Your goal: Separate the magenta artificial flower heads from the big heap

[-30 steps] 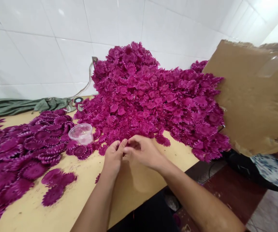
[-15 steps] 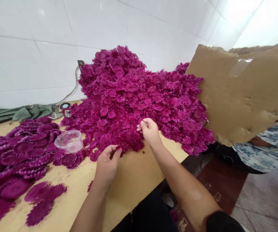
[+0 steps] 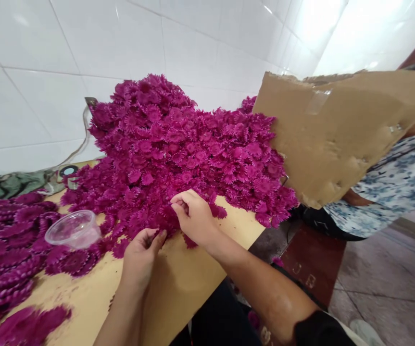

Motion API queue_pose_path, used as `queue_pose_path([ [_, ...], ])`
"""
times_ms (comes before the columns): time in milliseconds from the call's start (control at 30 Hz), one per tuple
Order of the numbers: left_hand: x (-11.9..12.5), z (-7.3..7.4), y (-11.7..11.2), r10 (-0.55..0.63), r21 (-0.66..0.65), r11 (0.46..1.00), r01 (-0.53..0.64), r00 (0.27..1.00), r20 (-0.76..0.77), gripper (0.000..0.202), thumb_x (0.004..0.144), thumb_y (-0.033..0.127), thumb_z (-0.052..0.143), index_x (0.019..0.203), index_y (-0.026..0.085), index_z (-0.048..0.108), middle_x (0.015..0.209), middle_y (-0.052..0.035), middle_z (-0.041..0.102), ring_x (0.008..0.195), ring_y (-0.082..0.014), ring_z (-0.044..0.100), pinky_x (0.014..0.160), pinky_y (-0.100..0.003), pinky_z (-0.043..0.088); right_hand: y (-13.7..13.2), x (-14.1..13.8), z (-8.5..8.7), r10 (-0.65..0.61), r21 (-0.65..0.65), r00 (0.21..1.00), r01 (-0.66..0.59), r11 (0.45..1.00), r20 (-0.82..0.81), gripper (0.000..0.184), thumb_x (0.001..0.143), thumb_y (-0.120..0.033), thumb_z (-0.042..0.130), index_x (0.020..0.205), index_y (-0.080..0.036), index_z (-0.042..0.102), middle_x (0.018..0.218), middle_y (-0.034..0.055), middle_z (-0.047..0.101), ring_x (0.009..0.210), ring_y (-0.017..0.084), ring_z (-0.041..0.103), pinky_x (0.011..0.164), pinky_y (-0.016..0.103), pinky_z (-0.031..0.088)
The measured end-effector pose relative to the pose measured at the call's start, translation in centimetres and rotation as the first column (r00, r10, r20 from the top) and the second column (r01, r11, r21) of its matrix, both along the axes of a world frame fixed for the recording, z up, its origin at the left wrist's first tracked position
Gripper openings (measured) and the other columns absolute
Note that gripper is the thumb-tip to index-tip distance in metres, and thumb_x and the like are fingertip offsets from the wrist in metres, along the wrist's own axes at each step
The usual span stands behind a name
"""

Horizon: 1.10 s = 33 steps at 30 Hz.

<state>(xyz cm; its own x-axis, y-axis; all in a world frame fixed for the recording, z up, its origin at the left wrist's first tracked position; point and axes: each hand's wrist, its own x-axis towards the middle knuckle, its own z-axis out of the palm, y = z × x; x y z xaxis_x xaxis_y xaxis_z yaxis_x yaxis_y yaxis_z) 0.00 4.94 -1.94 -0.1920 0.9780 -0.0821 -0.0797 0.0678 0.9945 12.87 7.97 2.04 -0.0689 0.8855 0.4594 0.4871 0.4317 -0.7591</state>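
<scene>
Two hands are working near the table's (image 3: 178, 288) front edge. The right hand (image 3: 193, 216) is pinching into the flower pile (image 3: 178, 144), while the left hand (image 3: 140, 252) is curling beside it, grip unclear. A plastic cup (image 3: 73, 229) is sitting leftward, and cardboard (image 3: 337, 139) is leaning rightward, with the tiled wall (image 3: 30, 86) rising behind.

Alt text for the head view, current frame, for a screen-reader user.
Two bare hands work at the near edge of a pile of magenta flower heads on a tan table: the right hand curls into it, the left hand touches its rim. A clear plastic cup sits left; torn cardboard stands right.
</scene>
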Motion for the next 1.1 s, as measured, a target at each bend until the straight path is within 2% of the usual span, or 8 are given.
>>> queue_pose_path([
  [233, -0.1, -0.1, 0.1, 0.019, -0.063, 0.998, -0.014, 0.997, 0.078, 0.048, 0.035, 0.05, 0.078, 0.052, 0.016, 0.049, 0.043, 0.008, 0.045, 0.044, -0.006, 0.037, 0.043, -0.018, 0.029, -1.7, -0.8, -1.1, 0.204, -0.283, 0.975, -0.221, 0.933, -0.088, 0.016, 0.067, -0.029, 0.065, 0.071, -0.019, 0.053, 0.065, -0.0033, 0.051, 0.059, 0.009, 0.048, 0.055, 0.022, 0.04],
  [367, 0.1, 0.2, -0.4, -0.068, -0.05, 0.996, 0.08, 0.977, 0.2, 0.047, 0.041, 0.053, 0.075, 0.062, 0.015, 0.057, 0.052, 0.0044, 0.055, 0.052, -0.0098, 0.048, 0.052, -0.021, 0.038, -1.8, -0.8, -1.5, 0.197, -0.372, 0.928, -0.313, 0.874, -0.318, 0.015, 0.064, -0.016, 0.063, 0.07, -0.018, 0.05, 0.064, -0.0051, 0.051, 0.061, 0.009, 0.049, 0.059, 0.022, 0.041],
  [533, 0.5, 0.6, -0.3, -0.032, 0.036, 0.999, 0.027, 0.989, 0.141, 0.044, 0.04, 0.047, 0.077, 0.065, 0.015, 0.06, 0.059, 0.0021, 0.059, 0.059, -0.0112, 0.051, 0.058, -0.023, 0.041, -1.5, -0.6, -1.3, 0.217, -0.384, 0.851, -0.425, 0.82, -0.478, 0.009, 0.063, -0.008, 0.057, 0.067, -0.016, 0.054, 0.063, -0.0043, 0.055, 0.061, 0.009, 0.052, 0.062, 0.023, 0.043],
  [700, 0.5, 0.4, -0.2, 0.031, 0.065, 0.997, -0.037, 0.994, 0.101, 0.036, 0.042, 0.041, 0.076, 0.058, 0.015, 0.056, 0.05, 0.006, 0.05, 0.049, -0.0072, 0.042, 0.05, -0.02, 0.034, 0.0, 0.4, -2.0, 0.009, -0.305, 0.897, -0.159, 0.939, -0.442, 0.013, 0.07, -0.015, 0.05, 0.057, -0.016, 0.05, 0.052, -0.005, 0.049, 0.05, 0.008, 0.05, 0.052, 0.021, 0.039],
  [833, 0.3, 0.4, -0.4, 0.079, 0.036, 0.996, -0.087, 0.977, 0.197, 0.037, 0.041, 0.04, 0.077, 0.058, 0.015, 0.056, 0.051, 0.0063, 0.05, 0.051, -0.0062, 0.041, 0.051, -0.019, 0.033, 2.8, 2.8, -1.7, -0.21, -0.362, 0.836, 0.015, 0.932, -0.506, 0.012, 0.072, -0.017, 0.047, 0.06, -0.018, 0.045, 0.055, -0.0043, 0.049, 0.049, 0.008, 0.051, 0.05, 0.021, 0.04],
  [900, 0.3, 0.5, -0.3, 0.074, 0.012, 0.997, -0.08, 0.966, 0.248, 0.038, 0.04, 0.038, 0.078, 0.062, 0.014, 0.059, 0.055, 0.0055, 0.054, 0.053, -0.0067, 0.044, 0.054, -0.02, 0.035, 3.7, 3.6, -1.4, -0.213, -0.364, 0.836, 0.017, 0.931, -0.505, 0.005, 0.07, -0.013, 0.048, 0.067, -0.017, 0.049, 0.065, -0.0017, 0.054, 0.057, 0.01, 0.055, 0.055, 0.023, 0.043],
  [967, 0.4, 0.5, -0.2, 0.066, 0.005, 0.998, -0.07, 0.961, 0.267, 0.041, 0.039, 0.036, 0.079, 0.068, 0.014, 0.061, 0.061, 0.0042, 0.057, 0.057, -0.0077, 0.047, 0.057, -0.021, 0.037, 4.0, 3.7, -0.9, -0.2, -0.332, 0.863, 0.041, 0.943, -0.464, 0.017, 0.064, -0.008, 0.051, 0.078, -0.017, 0.054, 0.085, 0.0038, 0.058, 0.074, 0.013, 0.058, 0.068, 0.027, 0.047],
  [1100, 0.3, 0.3, -0.1, 0.081, 0.026, 0.996, -0.088, 0.974, 0.212, 0.039, 0.042, 0.04, 0.077, 0.065, 0.015, 0.058, 0.055, 0.0056, 0.054, 0.052, -0.0071, 0.044, 0.052, -0.02, 0.035, 2.4, 2.3, -0.3, -0.115, -0.093, 0.968, 0.096, 0.991, -0.222, 0.03, 0.062, -0.01, 0.058, 0.091, -0.016, 0.06, 0.114, 0.0111, 0.052, 0.11, 0.02, 0.046, 0.092, 0.036, 0.038],
])
